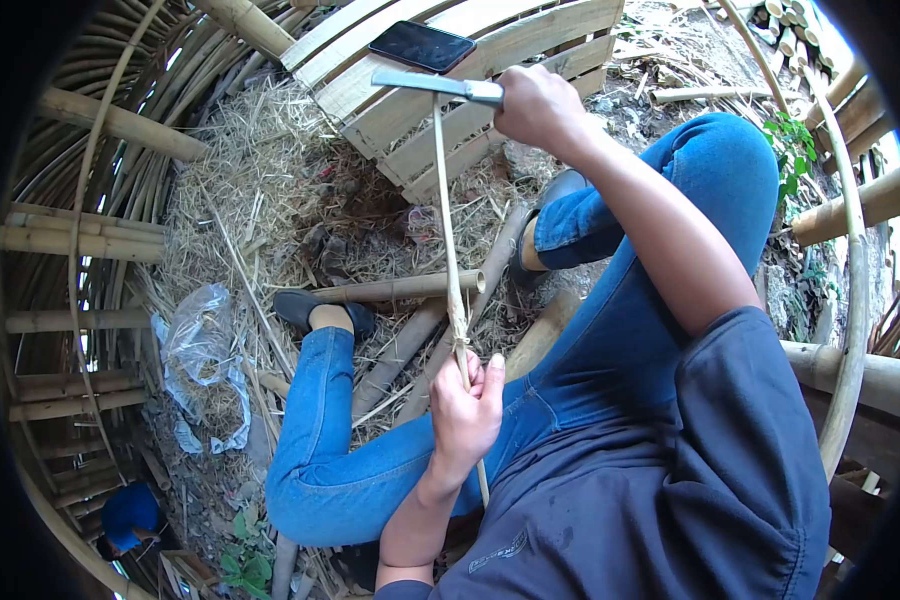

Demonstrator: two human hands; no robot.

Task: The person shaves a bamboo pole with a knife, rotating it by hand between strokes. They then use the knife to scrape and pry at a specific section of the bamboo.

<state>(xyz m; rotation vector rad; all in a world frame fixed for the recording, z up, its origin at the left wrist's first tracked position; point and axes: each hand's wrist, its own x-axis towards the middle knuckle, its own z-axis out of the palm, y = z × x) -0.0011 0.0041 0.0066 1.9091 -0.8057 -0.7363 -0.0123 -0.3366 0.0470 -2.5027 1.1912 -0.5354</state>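
My left hand (467,410) is closed around a thin bamboo strip (445,200) near its knotted, rough part. The strip's near end runs down past my wrist toward my lap, and its far end rises to the knife blade. In my right hand (542,107) is the handle of a knife (420,82), its long flat blade pointing left. The blade lies across the far tip of the strip, seemingly touching it. Behind the blade, a black phone (422,46) rests on a slatted wooden bench (410,125).
Bamboo poles (400,288) lie by my feet on ground strewn with shavings (240,150). To the left is a clear plastic bag (198,335). Stacked bamboo (100,240) lines the left side, and a curved pole (854,230) rises at right. A blue object (130,515) is at lower left.
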